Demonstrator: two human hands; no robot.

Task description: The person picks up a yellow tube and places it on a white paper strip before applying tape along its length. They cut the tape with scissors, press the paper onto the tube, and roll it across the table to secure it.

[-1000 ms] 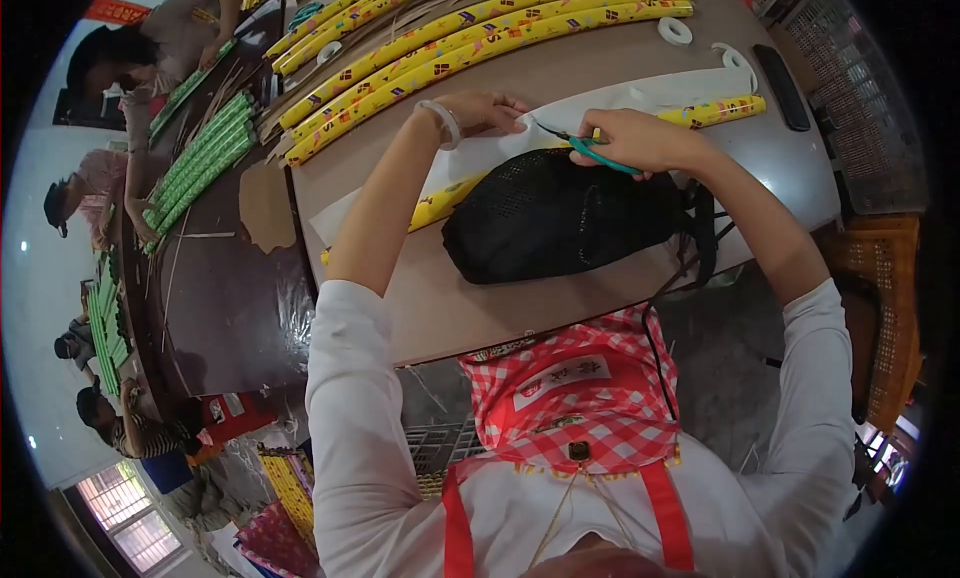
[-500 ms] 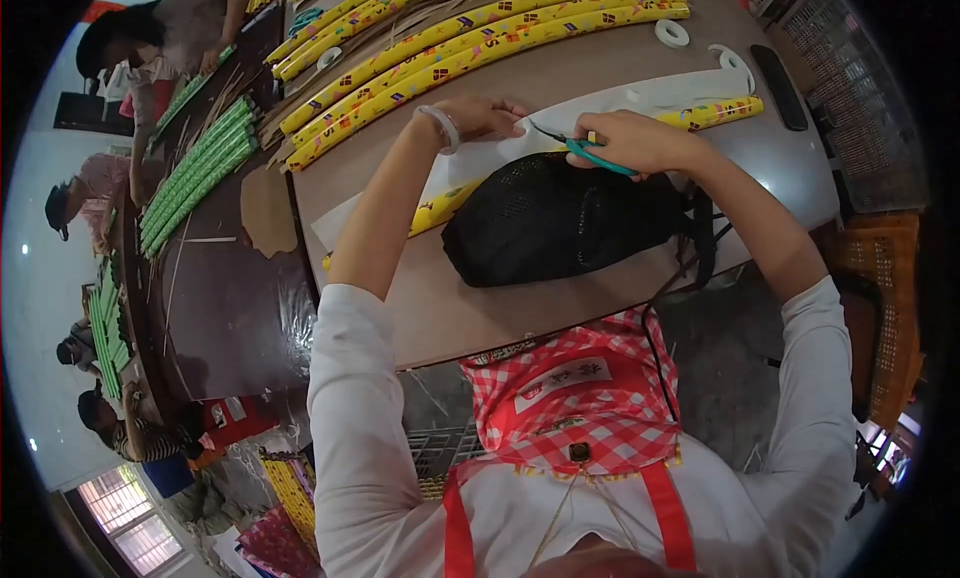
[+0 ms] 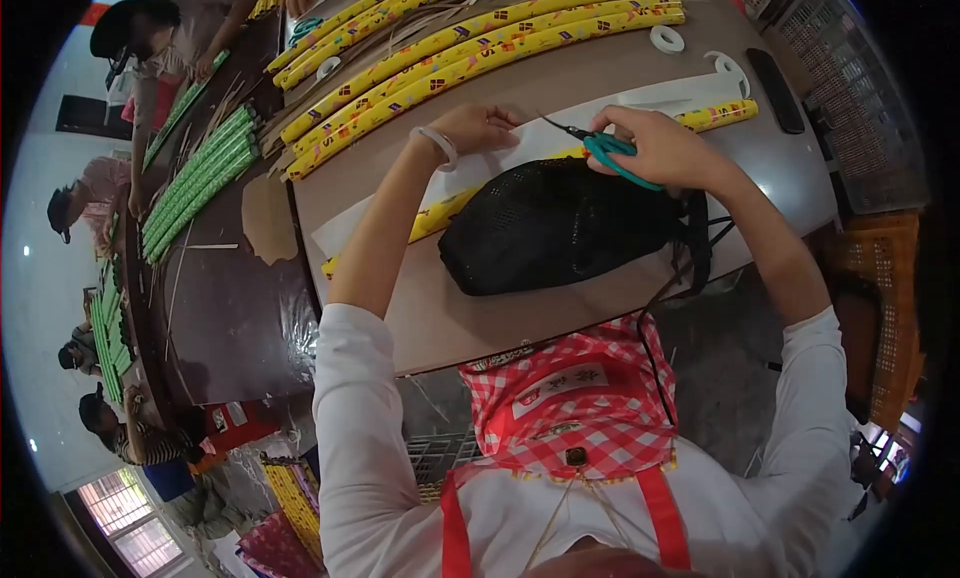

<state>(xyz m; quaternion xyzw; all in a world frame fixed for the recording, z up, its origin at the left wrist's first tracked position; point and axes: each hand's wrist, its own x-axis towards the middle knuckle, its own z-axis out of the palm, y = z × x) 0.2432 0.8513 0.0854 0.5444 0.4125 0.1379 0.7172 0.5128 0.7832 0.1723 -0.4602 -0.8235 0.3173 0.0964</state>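
My right hand [image 3: 668,150] grips teal-handled scissors [image 3: 622,160], whose dark blades point left over a white-backed sheet of wrapping paper [image 3: 570,128]. At the sheet's far edge, the fingers of my left hand [image 3: 478,130] are pinched together on the paper, just left of the blade tips. Along the sheet's near side runs a yellow patterned roll [image 3: 438,216], partly covered by my left forearm and a black mesh bag [image 3: 560,223]. The bag lies on the table between my arms.
Several yellow rolls [image 3: 480,63] lie across the far side of the table [image 3: 440,333]. A tape roll [image 3: 667,40] and a black phone-like object [image 3: 775,90] are at the right. Left, people work by green rolls [image 3: 200,183] on a dark table [image 3: 225,328].
The scissors have drawn back to the right, away from my left fingers, and their blades now tilt upward. My left hand stays at the paper's edge, having shifted slightly.
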